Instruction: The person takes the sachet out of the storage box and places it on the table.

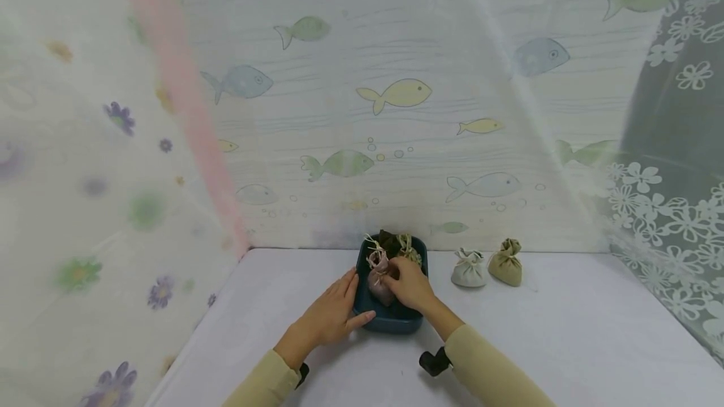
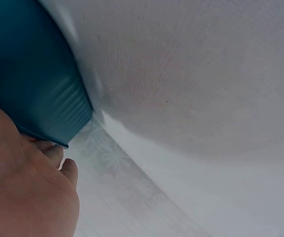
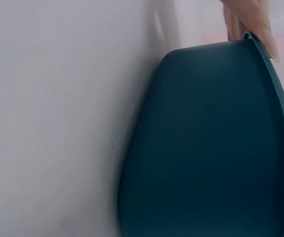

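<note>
A dark teal plastic basin (image 1: 391, 325) stands on the white-covered table. Within it lies a dusty-pink drawstring pouch (image 1: 380, 291), pinched near its gathered neck by my right hand (image 1: 411, 284). Behind that pouch are a dark brown pouch (image 1: 388, 242) and a patterned green-beige pouch (image 1: 408, 249), both partly hidden. My left hand (image 1: 330, 313) rests against the basin's left side with fingers extended, its thumb at the front rim. In the right wrist view, the basin's outer wall (image 3: 206, 138) hides the right hand's grip.
Right of the basin, a white pouch (image 1: 469, 269) and an olive-tan pouch (image 1: 506, 264) stand on the table (image 1: 565, 331). A fish-printed curtain (image 1: 396, 143) hangs along the table's back edge. Floral sheets flank both sides. Black wrist devices (image 1: 434, 362) sit under the forearms.
</note>
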Tool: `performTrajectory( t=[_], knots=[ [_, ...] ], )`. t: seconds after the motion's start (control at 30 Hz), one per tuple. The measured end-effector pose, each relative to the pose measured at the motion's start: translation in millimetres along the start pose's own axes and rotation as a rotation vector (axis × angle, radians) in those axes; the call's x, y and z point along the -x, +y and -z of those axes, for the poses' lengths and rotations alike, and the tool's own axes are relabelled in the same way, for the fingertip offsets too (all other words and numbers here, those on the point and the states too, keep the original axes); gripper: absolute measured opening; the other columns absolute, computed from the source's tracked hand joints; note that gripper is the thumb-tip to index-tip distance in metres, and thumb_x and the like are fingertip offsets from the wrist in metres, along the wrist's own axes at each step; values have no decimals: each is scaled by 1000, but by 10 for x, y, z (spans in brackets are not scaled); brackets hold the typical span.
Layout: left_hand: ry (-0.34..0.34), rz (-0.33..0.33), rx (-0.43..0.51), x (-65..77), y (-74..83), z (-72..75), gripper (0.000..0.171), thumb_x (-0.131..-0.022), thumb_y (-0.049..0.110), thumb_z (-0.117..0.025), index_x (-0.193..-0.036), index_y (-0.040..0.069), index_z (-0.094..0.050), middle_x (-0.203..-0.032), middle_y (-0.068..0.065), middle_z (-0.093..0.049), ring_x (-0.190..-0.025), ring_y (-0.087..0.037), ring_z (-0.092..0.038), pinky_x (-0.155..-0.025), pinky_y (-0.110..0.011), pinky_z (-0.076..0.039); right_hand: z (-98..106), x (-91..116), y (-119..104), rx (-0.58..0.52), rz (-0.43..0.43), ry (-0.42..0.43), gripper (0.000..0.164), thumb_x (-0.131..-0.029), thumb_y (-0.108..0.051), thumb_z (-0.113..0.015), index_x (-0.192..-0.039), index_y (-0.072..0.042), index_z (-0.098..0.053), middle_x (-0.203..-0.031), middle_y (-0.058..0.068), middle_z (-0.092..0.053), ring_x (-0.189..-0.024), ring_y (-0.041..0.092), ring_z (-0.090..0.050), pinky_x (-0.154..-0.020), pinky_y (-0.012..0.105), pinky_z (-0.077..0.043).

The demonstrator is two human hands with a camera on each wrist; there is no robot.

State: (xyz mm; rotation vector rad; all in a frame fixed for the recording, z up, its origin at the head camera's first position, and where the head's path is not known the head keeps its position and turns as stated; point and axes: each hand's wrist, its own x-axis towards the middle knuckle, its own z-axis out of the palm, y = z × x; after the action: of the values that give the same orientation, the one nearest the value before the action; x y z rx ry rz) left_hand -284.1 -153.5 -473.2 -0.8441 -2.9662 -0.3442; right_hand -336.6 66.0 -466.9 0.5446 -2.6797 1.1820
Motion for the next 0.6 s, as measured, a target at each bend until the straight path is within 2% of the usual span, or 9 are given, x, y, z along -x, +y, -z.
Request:
performTrajectory(
  t=[0.33, 0.6],
  knots=[
    [15, -11, -15, -7, -17, -24, 99, -102, 71, -33, -159, -9, -22, -167, -25, -16, -153, -38, -24, -121, -52, -28, 139, 22, -67, -152, 53, 65, 18, -94, -5, -70, -112, 0, -70, -97, 7, -67, -87, 18, -61, -76, 35, -53],
    [-3, 8, -12, -1, 3, 4, 98, -102, 71, -34, -159, -8, -23, -168, -23, -15, -153, -36, -25, -122, -49, -28, 322, 95, -160, -175, 82, 69, 17, -95, -5, -71, -111, -2, -68, -97, 5, -65, -86, 16, -62, -73, 30, -54]
  ],
)
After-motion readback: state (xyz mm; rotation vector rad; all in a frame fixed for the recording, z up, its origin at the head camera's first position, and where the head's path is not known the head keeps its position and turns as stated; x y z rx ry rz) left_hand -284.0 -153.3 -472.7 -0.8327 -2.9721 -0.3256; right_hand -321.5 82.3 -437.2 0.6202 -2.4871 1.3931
